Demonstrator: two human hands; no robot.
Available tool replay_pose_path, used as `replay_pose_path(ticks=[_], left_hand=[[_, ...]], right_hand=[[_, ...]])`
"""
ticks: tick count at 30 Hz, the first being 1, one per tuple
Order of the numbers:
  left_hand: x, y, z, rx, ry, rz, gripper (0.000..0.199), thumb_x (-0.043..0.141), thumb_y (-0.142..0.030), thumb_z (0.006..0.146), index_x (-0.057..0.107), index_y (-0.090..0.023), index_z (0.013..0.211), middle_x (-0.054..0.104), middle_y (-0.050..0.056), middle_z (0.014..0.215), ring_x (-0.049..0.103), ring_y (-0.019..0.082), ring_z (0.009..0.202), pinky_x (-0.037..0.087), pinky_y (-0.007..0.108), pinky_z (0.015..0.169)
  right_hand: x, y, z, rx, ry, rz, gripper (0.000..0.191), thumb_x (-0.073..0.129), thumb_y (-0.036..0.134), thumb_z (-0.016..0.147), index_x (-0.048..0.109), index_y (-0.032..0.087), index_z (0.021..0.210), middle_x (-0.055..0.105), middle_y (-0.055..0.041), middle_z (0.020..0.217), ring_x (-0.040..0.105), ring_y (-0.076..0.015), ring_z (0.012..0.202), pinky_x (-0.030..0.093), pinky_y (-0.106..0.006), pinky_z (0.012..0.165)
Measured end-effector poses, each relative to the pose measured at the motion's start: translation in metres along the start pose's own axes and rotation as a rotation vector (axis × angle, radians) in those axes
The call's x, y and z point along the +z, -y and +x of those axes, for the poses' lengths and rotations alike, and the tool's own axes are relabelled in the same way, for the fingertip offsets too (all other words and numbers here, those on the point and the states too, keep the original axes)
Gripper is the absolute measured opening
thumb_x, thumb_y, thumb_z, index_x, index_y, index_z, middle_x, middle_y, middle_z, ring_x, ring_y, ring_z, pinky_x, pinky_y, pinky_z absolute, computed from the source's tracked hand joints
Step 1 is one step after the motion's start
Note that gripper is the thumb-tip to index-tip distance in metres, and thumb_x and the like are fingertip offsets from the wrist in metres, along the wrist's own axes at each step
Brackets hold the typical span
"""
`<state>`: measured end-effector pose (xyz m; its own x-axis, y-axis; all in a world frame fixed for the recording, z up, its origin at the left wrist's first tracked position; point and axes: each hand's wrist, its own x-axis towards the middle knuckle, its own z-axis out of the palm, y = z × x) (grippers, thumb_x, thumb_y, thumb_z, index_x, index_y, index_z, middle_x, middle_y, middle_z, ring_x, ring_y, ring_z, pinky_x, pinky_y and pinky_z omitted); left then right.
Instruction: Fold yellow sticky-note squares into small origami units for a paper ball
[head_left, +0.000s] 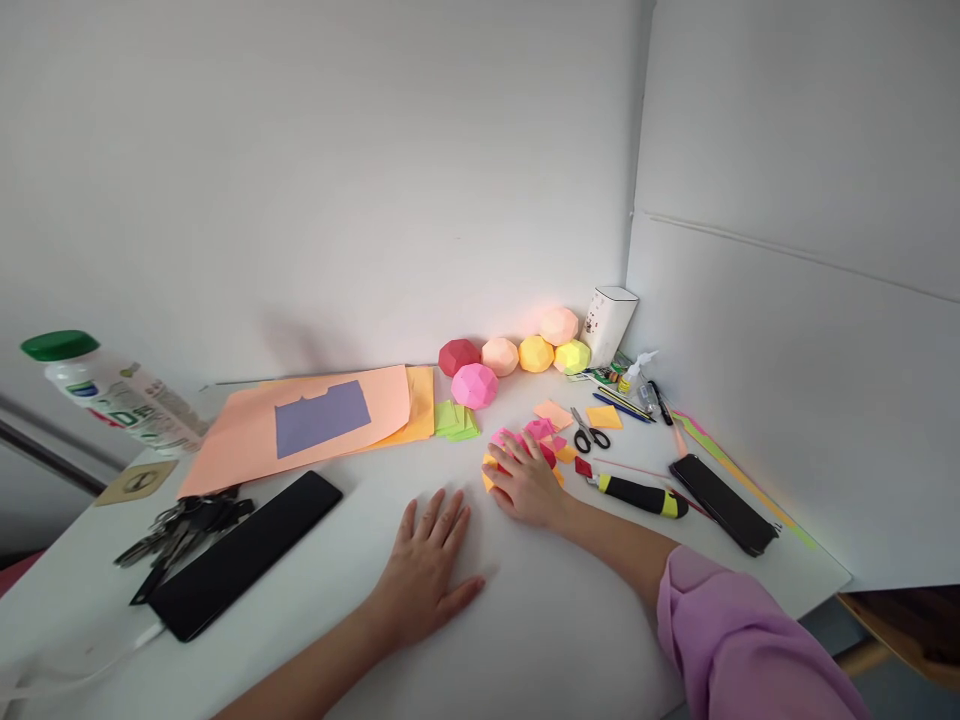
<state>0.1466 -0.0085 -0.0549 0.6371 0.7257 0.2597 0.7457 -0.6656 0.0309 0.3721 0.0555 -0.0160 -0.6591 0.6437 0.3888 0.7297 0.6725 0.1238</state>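
Note:
My left hand [427, 570] lies flat on the white table, fingers spread, with nothing in it. Stretched over a small heap of pink, red and orange paper pieces [540, 430], my right hand [527, 485] touches the pieces from above and hides part of them. Scissors [589, 432] with black handles lie just beyond that hand. To its right is a tool with a black and yellow handle [643, 496], a small red paper piece [583, 467] near its tip. Behind the heap sits a pink faceted paper ball [474, 385].
More faceted balls [536, 354] line the wall, beside a white box [611, 322]. Orange sheets [240, 430] and green paper squares [454, 420] lie left of them. A black power bank or phone [251, 550], keys [187, 525], a bottle [120, 390] and a black phone-like object [724, 500] flank the hands.

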Motion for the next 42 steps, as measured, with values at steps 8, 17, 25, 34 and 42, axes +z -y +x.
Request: replay_pose_path(ticks=[8, 17, 25, 34, 42], left_hand=[[-0.001, 0.0, -0.001, 0.018, -0.028, 0.013, 0.075, 0.034, -0.064, 0.084, 0.032, -0.017, 0.143, 0.031, 0.012, 0.15, 0.023, 0.037, 0.137, 0.014, 0.055, 0.108], [-0.001, 0.001, -0.002, 0.03, -0.028, 0.054, 0.076, 0.033, -0.064, 0.085, 0.028, -0.017, 0.145, 0.029, 0.012, 0.151, 0.019, 0.036, 0.139, 0.011, 0.054, 0.11], [-0.004, 0.001, -0.002, 0.04, -0.02, 0.044, 0.077, 0.036, -0.063, 0.085, 0.024, -0.018, 0.146, 0.027, 0.012, 0.152, 0.019, 0.036, 0.139, 0.013, 0.055, 0.109], [-0.005, 0.002, -0.003, 0.033, 0.006, 0.043, 0.078, 0.037, -0.063, 0.084, 0.022, -0.019, 0.147, 0.025, 0.011, 0.152, 0.018, 0.036, 0.139, 0.012, 0.054, 0.109], [-0.003, 0.002, -0.003, 0.021, 0.023, 0.029, 0.078, 0.036, -0.064, 0.084, 0.023, -0.019, 0.146, 0.025, 0.011, 0.152, 0.016, 0.035, 0.14, 0.01, 0.054, 0.11]], right_hand=[[0.004, -0.033, -0.007, 0.203, 0.002, -0.068, 0.023, 0.049, 0.023, 0.088, 0.064, 0.015, 0.103, 0.057, -0.0142, 0.123, 0.046, -0.0307, 0.116, 0.031, -0.055, 0.102], [-0.016, -0.002, -0.053, -0.299, -0.025, 0.15, 0.021, 0.047, 0.018, 0.089, 0.063, 0.018, 0.103, 0.059, -0.0078, 0.126, 0.042, -0.0201, 0.127, 0.033, -0.041, 0.109], [-0.045, -0.023, -0.083, -0.173, 0.23, 0.476, 0.046, 0.054, 0.037, 0.086, 0.055, 0.011, 0.125, 0.045, -0.0185, 0.138, 0.034, -0.0271, 0.134, 0.032, -0.046, 0.108], [-0.032, -0.035, -0.079, 0.046, 0.215, 0.467, 0.044, 0.052, 0.037, 0.087, 0.056, 0.012, 0.124, 0.044, -0.016, 0.14, 0.034, -0.0276, 0.134, 0.034, -0.046, 0.108], [-0.032, -0.036, -0.081, 0.066, 0.178, 0.51, 0.04, 0.053, 0.035, 0.086, 0.058, 0.015, 0.121, 0.048, -0.0141, 0.137, 0.039, -0.0261, 0.131, 0.038, -0.045, 0.106]])
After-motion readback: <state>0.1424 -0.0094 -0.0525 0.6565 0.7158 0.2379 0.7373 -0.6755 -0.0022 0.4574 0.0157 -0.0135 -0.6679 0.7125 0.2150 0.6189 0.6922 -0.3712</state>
